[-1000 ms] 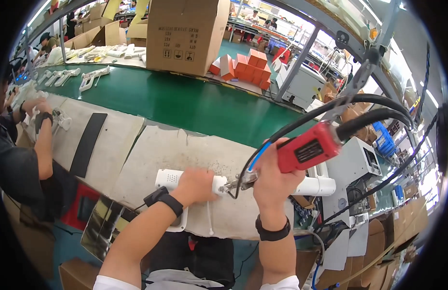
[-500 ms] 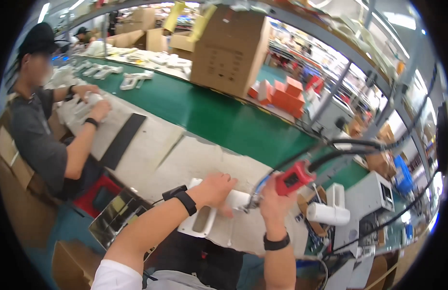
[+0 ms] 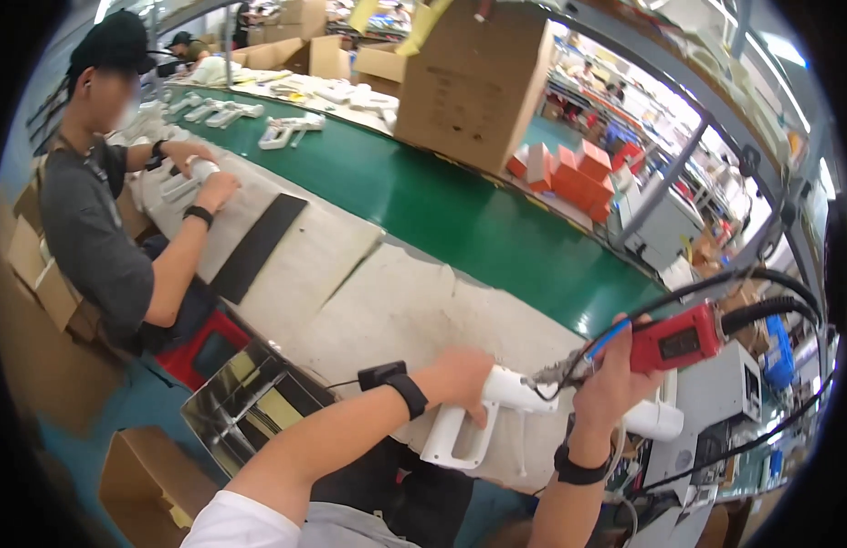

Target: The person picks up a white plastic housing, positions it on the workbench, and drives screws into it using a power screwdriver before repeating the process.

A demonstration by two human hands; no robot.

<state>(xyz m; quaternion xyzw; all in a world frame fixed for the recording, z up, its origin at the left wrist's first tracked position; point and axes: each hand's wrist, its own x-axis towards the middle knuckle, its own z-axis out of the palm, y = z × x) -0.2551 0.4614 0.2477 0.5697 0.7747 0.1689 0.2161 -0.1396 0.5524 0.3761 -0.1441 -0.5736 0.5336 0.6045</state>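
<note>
A white plastic housing (image 3: 509,387) with a loop-shaped handle is in my left hand (image 3: 460,376), whose slightly blurred fingers close round it near the bench's front edge. My right hand (image 3: 606,393) grips a red power tool (image 3: 674,338) with a dark panel. A blue tube runs along the tool and black hoses leave its rear. Its metal front end points left and meets the open end of the housing; whether the two touch I cannot tell. A thin white part hangs below the housing.
A second white part (image 3: 656,420) lies beyond my right wrist, near a grey machine (image 3: 720,388). At left a co-worker (image 3: 104,201) handles a white piece. A green belt (image 3: 414,196) runs behind the bench, with a large cardboard box (image 3: 469,91) and orange boxes (image 3: 578,178) beyond.
The view has swung a little left. Both hands have shifted right with the housing and the power tool; the tool has moved farther and now lies closer to level.
</note>
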